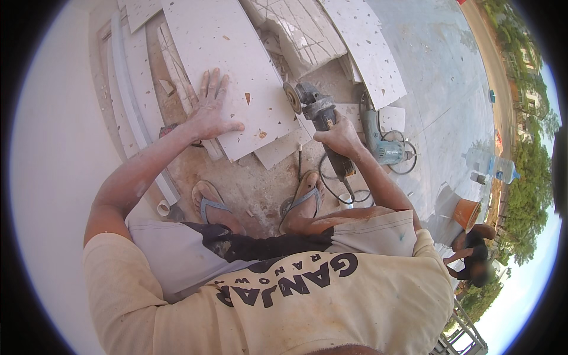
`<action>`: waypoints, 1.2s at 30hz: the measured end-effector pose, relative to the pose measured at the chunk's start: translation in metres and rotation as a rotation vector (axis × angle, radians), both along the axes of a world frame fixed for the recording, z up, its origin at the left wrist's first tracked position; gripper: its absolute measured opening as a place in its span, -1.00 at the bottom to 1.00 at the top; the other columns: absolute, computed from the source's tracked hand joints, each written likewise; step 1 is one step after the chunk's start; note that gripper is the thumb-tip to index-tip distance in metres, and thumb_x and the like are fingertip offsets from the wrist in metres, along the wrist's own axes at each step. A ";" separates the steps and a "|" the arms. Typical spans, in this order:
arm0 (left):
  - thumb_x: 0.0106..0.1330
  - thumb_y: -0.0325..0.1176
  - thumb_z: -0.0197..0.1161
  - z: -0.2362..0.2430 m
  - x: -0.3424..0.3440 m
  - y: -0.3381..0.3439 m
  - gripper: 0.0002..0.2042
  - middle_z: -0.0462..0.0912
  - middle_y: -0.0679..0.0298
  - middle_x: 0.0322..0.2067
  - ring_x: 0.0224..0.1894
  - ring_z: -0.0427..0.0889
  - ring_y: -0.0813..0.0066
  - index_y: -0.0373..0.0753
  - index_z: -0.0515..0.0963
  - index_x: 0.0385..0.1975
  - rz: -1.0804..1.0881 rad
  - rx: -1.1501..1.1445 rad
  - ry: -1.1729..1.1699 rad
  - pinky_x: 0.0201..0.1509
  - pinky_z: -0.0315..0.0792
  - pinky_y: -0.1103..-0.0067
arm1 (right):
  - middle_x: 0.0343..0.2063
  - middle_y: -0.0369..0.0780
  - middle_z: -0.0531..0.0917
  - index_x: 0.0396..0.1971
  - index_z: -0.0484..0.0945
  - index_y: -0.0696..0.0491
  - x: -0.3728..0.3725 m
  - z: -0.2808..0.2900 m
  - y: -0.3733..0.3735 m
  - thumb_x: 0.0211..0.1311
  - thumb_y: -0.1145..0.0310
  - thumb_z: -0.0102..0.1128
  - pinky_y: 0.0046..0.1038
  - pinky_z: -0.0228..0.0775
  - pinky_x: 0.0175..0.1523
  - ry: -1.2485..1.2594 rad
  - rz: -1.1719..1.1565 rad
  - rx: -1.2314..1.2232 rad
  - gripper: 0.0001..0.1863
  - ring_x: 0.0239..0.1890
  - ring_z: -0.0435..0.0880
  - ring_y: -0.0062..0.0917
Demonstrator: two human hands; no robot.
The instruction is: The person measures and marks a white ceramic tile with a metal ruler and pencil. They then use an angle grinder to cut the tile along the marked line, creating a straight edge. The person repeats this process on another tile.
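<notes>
My left hand (pixel 210 111) is spread open on a white speckled board (pixel 242 53), pressing near its lower left part. My right hand (pixel 338 133) grips the dark body of an angle grinder (pixel 322 112), whose disc is at the board's right edge; I cannot tell whether it touches. The grinder's cord curls down toward my right foot. Just right of my hand, a teal power tool (pixel 384 151) lies on the ground. Narrow strips and cut pieces of board lie beneath and left of the board.
A broken slab (pixel 296 32) and boards lie ahead. White trim (pixel 133 115) lies along a left wall. Water jugs (pixel 485 163) and an orange bucket (pixel 467 213) stand right, near another person (pixel 473 254). My sandaled feet are below the board.
</notes>
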State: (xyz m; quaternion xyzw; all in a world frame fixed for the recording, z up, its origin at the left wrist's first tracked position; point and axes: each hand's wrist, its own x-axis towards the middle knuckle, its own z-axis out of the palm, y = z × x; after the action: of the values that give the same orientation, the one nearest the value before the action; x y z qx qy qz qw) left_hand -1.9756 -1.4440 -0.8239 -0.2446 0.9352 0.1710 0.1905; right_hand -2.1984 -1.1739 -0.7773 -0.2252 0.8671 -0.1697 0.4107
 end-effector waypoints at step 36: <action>-0.09 0.43 0.45 -0.005 0.000 -0.001 0.41 -0.46 -0.06 0.59 0.62 -0.59 -0.05 -0.23 -0.30 0.60 -0.007 -0.026 -0.011 0.54 -0.62 -0.17 | -0.12 0.05 0.73 0.09 0.53 0.31 -0.003 -0.007 -0.012 -0.18 0.21 0.47 -0.30 0.55 0.12 0.014 -0.015 -0.053 -0.24 -0.05 0.75 -0.23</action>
State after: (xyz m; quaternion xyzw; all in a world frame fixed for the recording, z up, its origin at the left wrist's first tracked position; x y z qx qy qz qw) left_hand -1.9755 -1.4449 -0.8289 -0.2447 0.9372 0.1568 0.1928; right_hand -2.2010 -1.1864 -0.7841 -0.2309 0.8666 -0.1943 0.3973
